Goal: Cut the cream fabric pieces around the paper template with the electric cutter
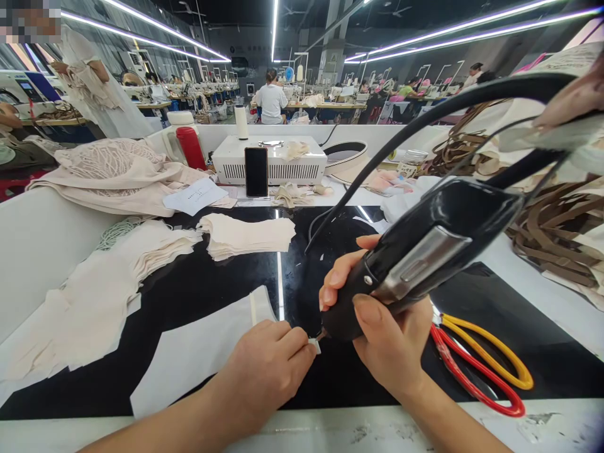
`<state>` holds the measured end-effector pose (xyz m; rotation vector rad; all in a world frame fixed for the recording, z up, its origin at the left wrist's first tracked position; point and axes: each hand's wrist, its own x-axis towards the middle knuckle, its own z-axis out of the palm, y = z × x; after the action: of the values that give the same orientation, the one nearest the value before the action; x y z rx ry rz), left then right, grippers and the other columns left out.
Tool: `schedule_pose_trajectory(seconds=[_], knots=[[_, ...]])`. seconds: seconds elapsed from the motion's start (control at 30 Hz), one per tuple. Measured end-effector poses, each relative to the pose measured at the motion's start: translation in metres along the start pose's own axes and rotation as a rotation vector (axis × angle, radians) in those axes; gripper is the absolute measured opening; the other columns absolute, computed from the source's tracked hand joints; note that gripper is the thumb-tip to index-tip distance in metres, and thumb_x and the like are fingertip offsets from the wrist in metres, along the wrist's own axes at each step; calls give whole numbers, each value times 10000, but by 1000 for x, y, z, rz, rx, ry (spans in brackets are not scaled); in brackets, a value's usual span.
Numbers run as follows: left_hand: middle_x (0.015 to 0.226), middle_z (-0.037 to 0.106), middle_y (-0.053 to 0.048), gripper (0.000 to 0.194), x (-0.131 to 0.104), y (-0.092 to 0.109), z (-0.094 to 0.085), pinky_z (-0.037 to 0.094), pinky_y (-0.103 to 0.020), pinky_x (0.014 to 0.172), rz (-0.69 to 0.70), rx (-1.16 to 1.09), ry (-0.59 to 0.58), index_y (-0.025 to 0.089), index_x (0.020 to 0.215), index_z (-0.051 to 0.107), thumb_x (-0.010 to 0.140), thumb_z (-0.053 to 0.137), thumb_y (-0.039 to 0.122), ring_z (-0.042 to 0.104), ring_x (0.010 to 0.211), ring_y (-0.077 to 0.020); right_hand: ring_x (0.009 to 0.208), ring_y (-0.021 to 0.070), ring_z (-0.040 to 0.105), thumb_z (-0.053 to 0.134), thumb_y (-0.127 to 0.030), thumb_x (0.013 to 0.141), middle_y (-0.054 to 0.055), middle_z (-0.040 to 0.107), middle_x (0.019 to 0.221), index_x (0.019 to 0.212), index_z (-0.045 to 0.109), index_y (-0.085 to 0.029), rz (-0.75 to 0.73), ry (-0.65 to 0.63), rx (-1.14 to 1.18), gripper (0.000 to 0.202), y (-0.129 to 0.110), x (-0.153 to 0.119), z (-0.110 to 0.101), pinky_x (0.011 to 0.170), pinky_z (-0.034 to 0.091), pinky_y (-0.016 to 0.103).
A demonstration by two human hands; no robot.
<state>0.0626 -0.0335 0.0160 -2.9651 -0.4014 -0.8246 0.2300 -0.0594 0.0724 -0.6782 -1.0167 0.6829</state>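
My right hand [387, 333] is wrapped round a black handheld tool [419, 251] with a silver panel and a thick cable. The tool's narrow tip points down to the left, at a small white piece [314, 345]. That piece sticks out from the closed fingers of my left hand [271, 365]. Partly behind my left hand, a white fabric panel [189, 352] lies flat on the black surface [330, 384], with a cream strip [255, 308] near its upper right edge. Red-and-yellow-handled scissors [481, 358] rest right of my right hand.
Cream fabric stacks [250, 236] lie at the back and along the left [85, 308]. Behind them stand a white vented box [287, 160], a phone [256, 172] and a red bottle [191, 148]. Brown straps [557, 233] pile up at right. People sit at machines farther off.
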Motion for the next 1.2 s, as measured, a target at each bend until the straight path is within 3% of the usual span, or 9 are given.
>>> schedule_pose_trajectory(seconds=[0.37,0.57,0.73,0.9,1.2], knots=[[786,591,3,261,-4,-6,2,377,-333,579,0,-24,-52,167,964,603,1087,409,43,517,651,-185,575,150,611,876,-451,849,-22,684,807,1191,620,-292,9,-7,3,456,-3,-6,-1,481,541,286],[805,603,5,220,-6,-11,3,371,-333,590,-13,-41,-75,178,990,609,1091,449,67,517,664,-194,611,148,632,840,-409,899,-17,689,831,1202,612,-279,-2,-12,-32,400,-3,-7,-1,520,564,290],[846,635,-2,217,-12,-17,-3,389,-337,606,-41,-64,-94,192,1037,625,1076,461,56,528,680,-198,585,156,618,891,-429,836,-11,690,815,1183,629,-281,10,13,-6,459,-4,-7,-1,470,540,286],[916,674,-23,241,-21,-23,-10,430,-338,657,-48,-93,-138,185,1116,637,1050,470,23,598,772,-205,603,148,638,901,-402,834,-8,700,837,1193,653,-281,2,5,17,453,-1,-7,-2,518,563,287],[963,687,-15,207,-30,-28,-9,444,-348,685,-68,-142,-119,174,1086,650,1033,524,18,609,792,-201,630,154,648,881,-396,859,-13,699,845,1228,673,-293,10,-22,5,436,-1,-9,-9,522,553,286]])
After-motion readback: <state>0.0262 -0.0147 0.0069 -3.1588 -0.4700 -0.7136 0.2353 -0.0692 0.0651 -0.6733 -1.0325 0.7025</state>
